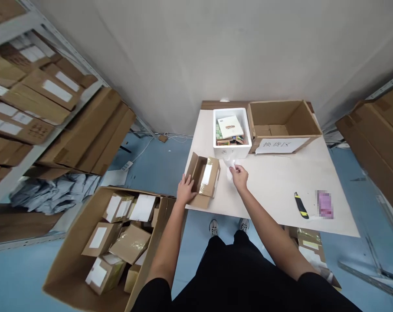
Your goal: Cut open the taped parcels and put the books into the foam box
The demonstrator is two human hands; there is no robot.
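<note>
A small open cardboard box [205,177] with tape and a white label lies on its side at the near left corner of the white table [281,186]. My left hand [186,190] rests on its near flap, fingers curled over the edge. My right hand [239,174] is closed on a small white crumpled item [230,167], pinched just right of the box and in front of the white foam box [232,132].
The foam box holds a booklet and small items. A large open cardboard box [283,123] with a paper sign stands beside it. A yellow-black utility knife [301,205] lies at the table's right. A floor carton [112,242] of small parcels sits left; shelves of boxes flank both sides.
</note>
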